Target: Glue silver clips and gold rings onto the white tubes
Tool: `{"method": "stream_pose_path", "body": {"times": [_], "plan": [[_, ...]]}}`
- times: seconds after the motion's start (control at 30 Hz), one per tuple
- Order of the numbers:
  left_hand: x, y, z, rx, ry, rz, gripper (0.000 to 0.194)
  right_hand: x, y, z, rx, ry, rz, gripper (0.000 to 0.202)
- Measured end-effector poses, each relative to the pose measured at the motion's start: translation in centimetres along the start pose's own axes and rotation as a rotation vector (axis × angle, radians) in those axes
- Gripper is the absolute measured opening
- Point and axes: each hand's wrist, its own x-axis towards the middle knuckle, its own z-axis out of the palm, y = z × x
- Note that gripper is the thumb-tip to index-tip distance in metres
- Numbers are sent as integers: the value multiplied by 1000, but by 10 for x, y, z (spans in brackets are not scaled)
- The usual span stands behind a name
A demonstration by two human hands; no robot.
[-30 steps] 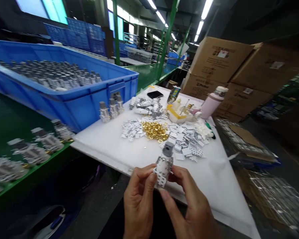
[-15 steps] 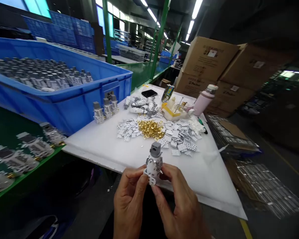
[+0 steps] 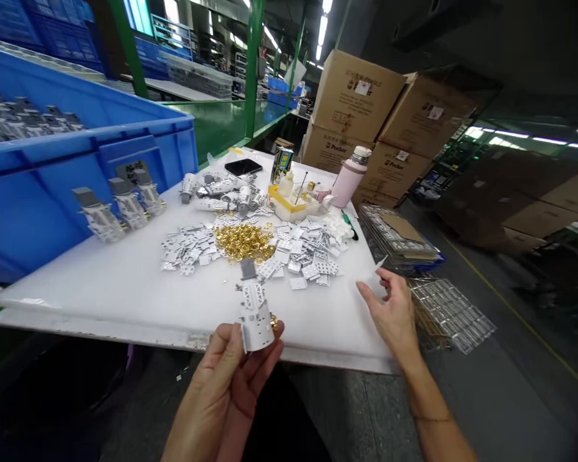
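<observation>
My left hand [image 3: 236, 372] is wrapped round the lower part of a white cylindrical model piece [image 3: 256, 317] with a grey top, holding it upright over the front edge of the table. A gold ring part shows on its right side, by my fingertips. Over the table's right edge is my right hand [image 3: 390, 308], its thumb and forefinger apart. Just beyond its fingertips, a thin white pointed tip [image 3: 381, 262] sticks up; whether the fingers touch it I cannot tell. Gold rings [image 3: 245, 242] lie heaped mid-table between grey-white flat pieces [image 3: 192, 247] and more flat pieces [image 3: 308, 253].
Three similar model pieces [image 3: 130, 204] stand by the blue bin [image 3: 139, 144] at left. Toward the back are a phone [image 3: 243, 167], a yellow-edged tray [image 3: 289, 210] and a pink bottle [image 3: 350, 179]. Cardboard boxes [image 3: 356, 109] and clear plastic trays [image 3: 455, 314] are at right.
My right hand has let go of the model piece and moved right to the table's edge. The left hand keeps the piece, now turned to another side. The view has swung right.
</observation>
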Motion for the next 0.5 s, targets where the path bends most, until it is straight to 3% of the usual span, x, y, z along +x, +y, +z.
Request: {"method": "stream_pose_path", "body": {"times": [0.07,0.13,0.27,0.37,0.43,0.5], "plan": [[-2,-1,2,-33,19,-45,9,8,13,7,31,-39,52,38],[-3,-2,2,-67,25,-65,12,5,8,10,118,-80,103,39],[-3,-1,-3,-124,-21,-64,11,-16,-36,3,418,-311,192,35],[-2,1,-6,-146,-34,-87,11,-30,-74,-1,796,-506,328,30],[-2,1,-8,-154,-27,-85,11,-36,-91,2,938,-514,369,26],[-2,2,-11,-164,-24,-79,11,-40,-101,8,926,-448,320,23]]}}
